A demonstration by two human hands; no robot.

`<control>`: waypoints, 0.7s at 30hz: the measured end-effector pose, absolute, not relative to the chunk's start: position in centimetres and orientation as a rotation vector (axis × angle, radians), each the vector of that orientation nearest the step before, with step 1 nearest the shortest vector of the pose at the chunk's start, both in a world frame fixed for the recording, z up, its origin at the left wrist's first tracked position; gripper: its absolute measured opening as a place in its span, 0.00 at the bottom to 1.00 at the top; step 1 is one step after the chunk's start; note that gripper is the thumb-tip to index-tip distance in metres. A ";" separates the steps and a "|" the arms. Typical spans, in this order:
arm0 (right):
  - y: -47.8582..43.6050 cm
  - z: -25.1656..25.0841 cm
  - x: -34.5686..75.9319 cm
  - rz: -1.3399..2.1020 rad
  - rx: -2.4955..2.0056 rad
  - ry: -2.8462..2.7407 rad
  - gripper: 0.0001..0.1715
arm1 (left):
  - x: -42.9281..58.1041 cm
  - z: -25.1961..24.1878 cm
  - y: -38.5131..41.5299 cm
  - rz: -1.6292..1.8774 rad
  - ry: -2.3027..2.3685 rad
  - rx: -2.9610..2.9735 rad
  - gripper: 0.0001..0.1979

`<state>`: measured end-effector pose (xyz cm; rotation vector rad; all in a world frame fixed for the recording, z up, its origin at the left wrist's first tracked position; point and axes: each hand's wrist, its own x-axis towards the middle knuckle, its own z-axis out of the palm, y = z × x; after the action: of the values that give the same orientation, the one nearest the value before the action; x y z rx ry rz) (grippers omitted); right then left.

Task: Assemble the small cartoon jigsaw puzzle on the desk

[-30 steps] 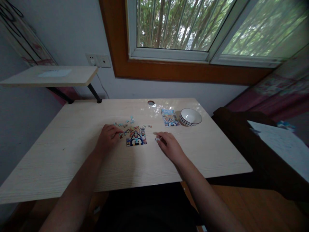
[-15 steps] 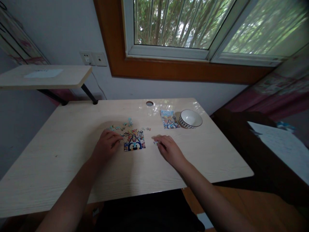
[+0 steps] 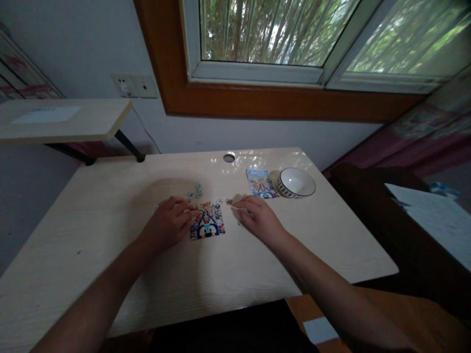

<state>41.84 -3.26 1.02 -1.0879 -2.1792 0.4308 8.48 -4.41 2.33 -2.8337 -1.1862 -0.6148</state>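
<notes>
The partly joined puzzle (image 3: 208, 229) is lying flat on the counter (image 3: 206, 284), between the two hands. It is looking thin, light and brittle at its joints, so lifting by one corner would probably be pulling it apart; pressing flat from above, or sliding from opposite edges, is seeming safer. The left hand (image 3: 171, 220) is leaning in palm-down, fingers loosely curling, fingertips reaching over the puzzle's upper left edge; whether they are pinching a piece, I cannot tell. The right hand (image 3: 259, 214) is slanting in with thumb and forefinger slightly apart, nothing showing between them, the forefinger pointing at a loose piece (image 3: 228, 201) just beside its tip. More pieces (image 3: 197, 190) are lying beyond the puzzle; being tiny, they are calling for a light fingertip pinch. Farther off, a picture card (image 3: 262, 183) is lying just beside a bowl (image 3: 296, 182).
</notes>
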 end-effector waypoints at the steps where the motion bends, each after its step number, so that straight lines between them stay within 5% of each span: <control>1: -2.5 1.1 41.5 0.411 -1.083 -2.214 0.16 | 8.7 2.3 -3.8 -0.624 -1.176 -2.837 0.12; 21: 3.9 -1.1 38.6 0.473 -0.947 -2.355 0.14 | 11.4 0.3 -2.5 -0.679 -1.115 -2.966 0.19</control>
<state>38.56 3.85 -1.07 -0.9467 -2.3547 0.4726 11.39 -2.50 0.28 -2.9658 -1.1154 -0.6795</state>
